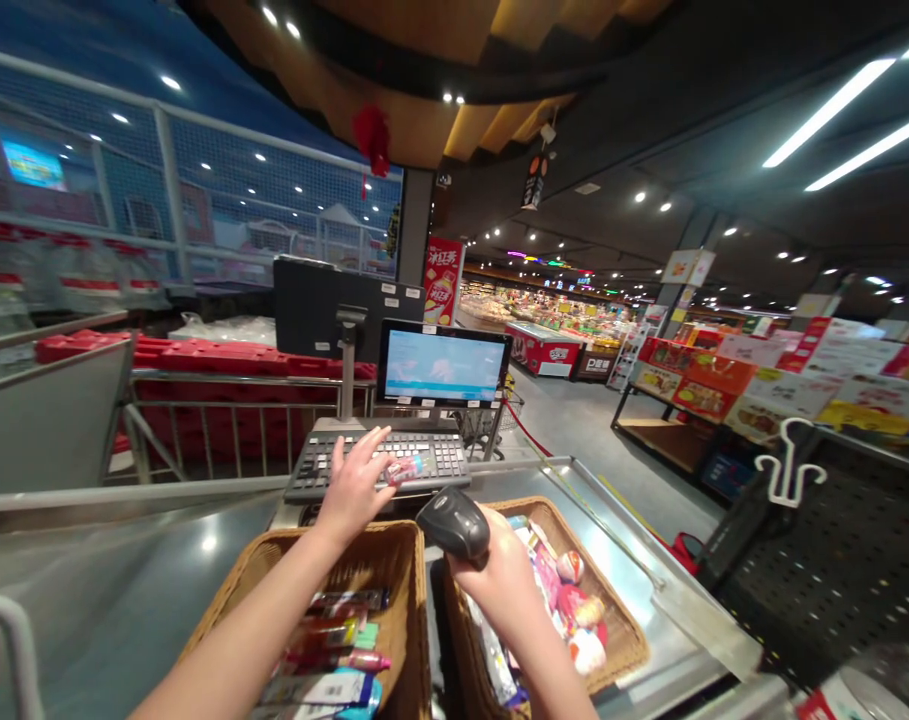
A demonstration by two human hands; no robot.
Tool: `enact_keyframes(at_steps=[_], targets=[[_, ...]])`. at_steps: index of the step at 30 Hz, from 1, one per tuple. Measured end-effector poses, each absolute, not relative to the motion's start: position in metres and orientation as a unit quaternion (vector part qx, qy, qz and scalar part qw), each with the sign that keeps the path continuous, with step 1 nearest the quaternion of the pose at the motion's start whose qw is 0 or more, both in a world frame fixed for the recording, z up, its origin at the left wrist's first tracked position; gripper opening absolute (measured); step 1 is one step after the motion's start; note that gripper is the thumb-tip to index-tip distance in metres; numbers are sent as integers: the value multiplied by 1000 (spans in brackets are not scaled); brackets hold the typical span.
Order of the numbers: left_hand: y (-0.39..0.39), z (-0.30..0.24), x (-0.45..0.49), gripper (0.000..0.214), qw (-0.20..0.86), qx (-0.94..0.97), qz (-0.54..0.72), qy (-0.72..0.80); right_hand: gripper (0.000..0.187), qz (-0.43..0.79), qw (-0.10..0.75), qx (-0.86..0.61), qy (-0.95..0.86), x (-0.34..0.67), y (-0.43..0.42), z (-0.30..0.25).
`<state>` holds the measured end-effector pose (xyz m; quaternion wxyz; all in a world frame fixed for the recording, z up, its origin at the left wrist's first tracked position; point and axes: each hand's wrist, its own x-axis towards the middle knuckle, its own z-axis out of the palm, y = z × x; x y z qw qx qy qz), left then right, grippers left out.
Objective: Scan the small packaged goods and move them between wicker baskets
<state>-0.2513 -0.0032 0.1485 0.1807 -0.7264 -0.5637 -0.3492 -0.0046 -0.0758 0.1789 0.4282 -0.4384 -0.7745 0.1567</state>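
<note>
My left hand point(355, 485) is above the black keyboard point(311, 465), with a small pink-and-blue packaged item point(409, 468) pinched between thumb and forefinger; the other fingers stretch forward over the keys. In my right hand point(499, 565) is a black handheld barcode scanner point(454, 522), its head turned left toward the small package. Beneath my left forearm, a wicker basket point(416, 600) contains several tube-like and boxed packages. A second wicker basket point(625, 640), partly hidden by my right arm, holds colourful packets and small round items.
A lit monitor point(445, 362) stands behind the keyboard, beside the back of another screen point(311, 305). The metal counter point(199, 560) extends under both baskets. A black perforated panel point(814, 540) with a white hook point(790, 465) rises at right. Boxed goods point(724, 375) stand beyond the aisle.
</note>
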Motion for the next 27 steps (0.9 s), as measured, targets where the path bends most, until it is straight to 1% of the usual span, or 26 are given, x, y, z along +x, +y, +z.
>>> enact_keyframes(at_steps=[7, 12, 27], targets=[[-9, 150, -255, 14, 187, -723, -348, -567, 44, 158, 422, -436, -779, -9, -76, 180], [-13, 149, -257, 15, 179, -723, -343, -573, 42, 163, 424, -426, -783, -10, -77, 180], [-29, 132, -270, 13, 165, -718, -330, -590, 41, 181, 413, -423, -786, -13, -79, 175]])
